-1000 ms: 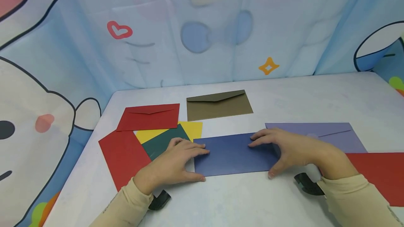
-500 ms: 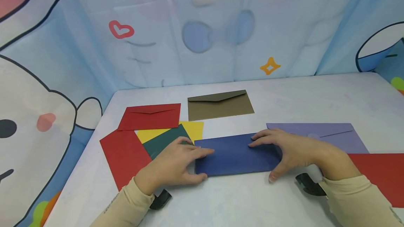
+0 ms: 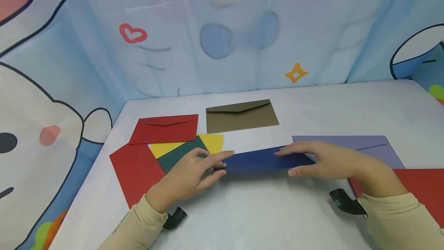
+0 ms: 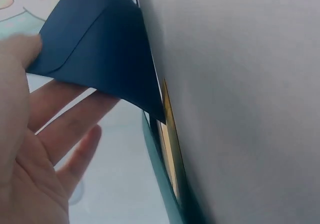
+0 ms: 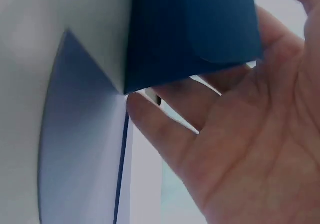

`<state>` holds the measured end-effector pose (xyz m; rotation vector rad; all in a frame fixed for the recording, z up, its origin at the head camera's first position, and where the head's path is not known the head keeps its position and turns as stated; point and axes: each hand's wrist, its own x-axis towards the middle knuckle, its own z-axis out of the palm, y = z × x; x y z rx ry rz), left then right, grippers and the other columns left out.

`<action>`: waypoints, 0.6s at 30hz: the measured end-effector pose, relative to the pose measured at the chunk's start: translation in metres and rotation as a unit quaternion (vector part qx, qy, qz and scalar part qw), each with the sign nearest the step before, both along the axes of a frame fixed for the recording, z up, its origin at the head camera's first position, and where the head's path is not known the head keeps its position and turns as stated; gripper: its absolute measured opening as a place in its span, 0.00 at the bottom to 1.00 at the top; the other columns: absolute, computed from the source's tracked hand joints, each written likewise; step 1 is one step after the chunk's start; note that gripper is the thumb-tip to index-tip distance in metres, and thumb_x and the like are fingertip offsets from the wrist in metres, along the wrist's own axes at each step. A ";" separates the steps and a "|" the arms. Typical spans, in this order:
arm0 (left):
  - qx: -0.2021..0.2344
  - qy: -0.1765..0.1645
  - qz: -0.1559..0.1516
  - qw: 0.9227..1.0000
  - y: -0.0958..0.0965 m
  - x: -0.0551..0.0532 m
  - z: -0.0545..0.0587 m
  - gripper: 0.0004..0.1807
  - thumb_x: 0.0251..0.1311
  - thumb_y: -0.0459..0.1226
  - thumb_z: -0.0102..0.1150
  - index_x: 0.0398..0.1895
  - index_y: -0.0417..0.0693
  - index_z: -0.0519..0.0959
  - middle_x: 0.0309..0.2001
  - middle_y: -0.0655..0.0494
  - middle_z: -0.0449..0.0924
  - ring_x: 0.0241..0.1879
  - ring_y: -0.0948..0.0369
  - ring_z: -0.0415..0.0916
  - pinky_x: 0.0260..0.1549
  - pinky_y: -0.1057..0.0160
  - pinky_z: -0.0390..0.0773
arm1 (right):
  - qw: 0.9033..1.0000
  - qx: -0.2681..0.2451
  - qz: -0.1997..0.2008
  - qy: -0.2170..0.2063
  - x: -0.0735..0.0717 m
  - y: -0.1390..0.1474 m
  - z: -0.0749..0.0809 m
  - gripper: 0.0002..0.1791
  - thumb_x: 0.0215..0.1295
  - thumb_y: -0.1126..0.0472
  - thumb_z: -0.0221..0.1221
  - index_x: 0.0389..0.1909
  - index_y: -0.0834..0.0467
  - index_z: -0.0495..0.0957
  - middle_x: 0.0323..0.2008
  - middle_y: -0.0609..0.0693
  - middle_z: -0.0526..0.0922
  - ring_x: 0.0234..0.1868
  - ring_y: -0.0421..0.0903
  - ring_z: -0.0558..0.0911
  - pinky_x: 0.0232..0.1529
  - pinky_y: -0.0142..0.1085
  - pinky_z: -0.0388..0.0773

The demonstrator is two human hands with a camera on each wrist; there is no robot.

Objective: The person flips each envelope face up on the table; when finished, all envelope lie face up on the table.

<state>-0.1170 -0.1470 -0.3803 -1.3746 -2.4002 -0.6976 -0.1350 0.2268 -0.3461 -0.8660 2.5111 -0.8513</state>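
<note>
A dark blue envelope (image 3: 256, 161) is tilted up between my two hands, its near edge raised off the table. At its left end my left hand (image 3: 187, 176) holds it, thumb in front and fingers behind. My right hand (image 3: 333, 161) grips the right end with the thumb at the near edge and the fingertips over the top. The left wrist view shows the flap line on the blue envelope (image 4: 115, 49), fingers spread behind it. Seen from the right wrist, the blue envelope (image 5: 195, 29) lies against the fingers.
To the left are two red envelopes (image 3: 168, 128), a dark green envelope (image 3: 184, 151) and a yellow one (image 3: 213, 142), overlapping. An olive-brown envelope (image 3: 243, 120) lies at the back. A purple envelope (image 3: 374, 149) and a red one (image 3: 419, 186) lie on the right.
The blue envelope lay flat before; its near edge has risen so it now tilts. Both thumbs have moved up with that edge. The other envelopes stay in place.
</note>
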 end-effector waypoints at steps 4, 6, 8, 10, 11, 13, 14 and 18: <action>0.033 0.027 0.008 0.999 -0.001 -0.001 0.002 0.21 0.69 0.34 0.60 0.64 0.54 0.76 0.33 0.64 0.86 0.25 0.76 0.75 0.50 0.60 0.75 | 0.999 -0.025 -0.036 0.018 -0.002 -0.005 0.002 0.25 0.71 0.45 0.61 0.65 0.48 0.77 0.58 0.44 0.81 0.59 0.48 0.79 0.55 0.52 0.76; 0.048 0.041 0.011 0.998 -0.001 -0.002 0.003 0.18 0.66 0.31 0.61 0.58 0.52 0.80 0.29 0.64 0.84 0.21 0.74 0.71 0.47 0.61 0.76 | 0.997 -0.036 -0.058 0.029 -0.004 -0.008 0.003 0.24 0.71 0.47 0.61 0.64 0.50 0.77 0.53 0.43 0.83 0.52 0.43 0.82 0.50 0.45 0.79; 0.058 0.044 0.013 0.997 -0.001 -0.003 0.004 0.16 0.64 0.29 0.61 0.54 0.51 0.82 0.28 0.64 0.83 0.21 0.72 0.70 0.45 0.62 0.77 | 0.996 -0.045 -0.075 0.033 -0.004 -0.010 0.004 0.23 0.71 0.47 0.61 0.63 0.51 0.77 0.49 0.42 0.84 0.46 0.41 0.83 0.45 0.42 0.80; 0.064 0.044 0.014 0.997 -0.001 -0.003 0.005 0.15 0.62 0.28 0.61 0.50 0.50 0.83 0.29 0.63 0.84 0.20 0.70 0.70 0.43 0.62 0.77 | 0.994 -0.044 -0.090 0.042 -0.004 -0.012 0.004 0.24 0.70 0.46 0.62 0.63 0.50 0.77 0.48 0.45 0.84 0.41 0.41 0.84 0.40 0.40 0.80; 0.068 0.042 0.016 0.997 -0.001 -0.003 0.005 0.15 0.61 0.27 0.62 0.49 0.49 0.84 0.29 0.63 0.84 0.20 0.68 0.70 0.42 0.62 0.77 | 0.993 -0.046 -0.096 0.048 -0.004 -0.012 0.004 0.25 0.69 0.45 0.63 0.63 0.50 0.77 0.48 0.46 0.84 0.38 0.41 0.84 0.39 0.40 0.79; 0.073 0.036 0.021 0.996 -0.002 -0.004 0.005 0.15 0.60 0.27 0.62 0.48 0.49 0.84 0.30 0.63 0.84 0.21 0.65 0.70 0.40 0.63 0.76 | 0.991 -0.053 -0.106 0.063 -0.004 -0.014 0.004 0.25 0.68 0.46 0.65 0.63 0.49 0.76 0.47 0.49 0.83 0.31 0.41 0.82 0.33 0.38 0.78; 0.074 0.034 0.026 0.996 -0.002 -0.004 0.005 0.15 0.60 0.27 0.62 0.49 0.50 0.85 0.30 0.63 0.84 0.23 0.64 0.71 0.39 0.65 0.75 | 0.990 -0.057 -0.110 0.074 -0.005 -0.014 0.003 0.26 0.67 0.47 0.66 0.64 0.48 0.75 0.44 0.50 0.83 0.26 0.40 0.80 0.30 0.37 0.76; 0.081 0.014 0.045 0.996 -0.003 -0.002 0.005 0.17 0.60 0.29 0.65 0.52 0.51 0.84 0.29 0.65 0.82 0.31 0.60 0.73 0.32 0.69 0.72 | 0.983 -0.082 -0.118 0.117 -0.006 -0.017 0.001 0.29 0.64 0.50 0.69 0.66 0.46 0.73 0.34 0.50 0.82 0.14 0.38 0.67 0.19 0.34 0.67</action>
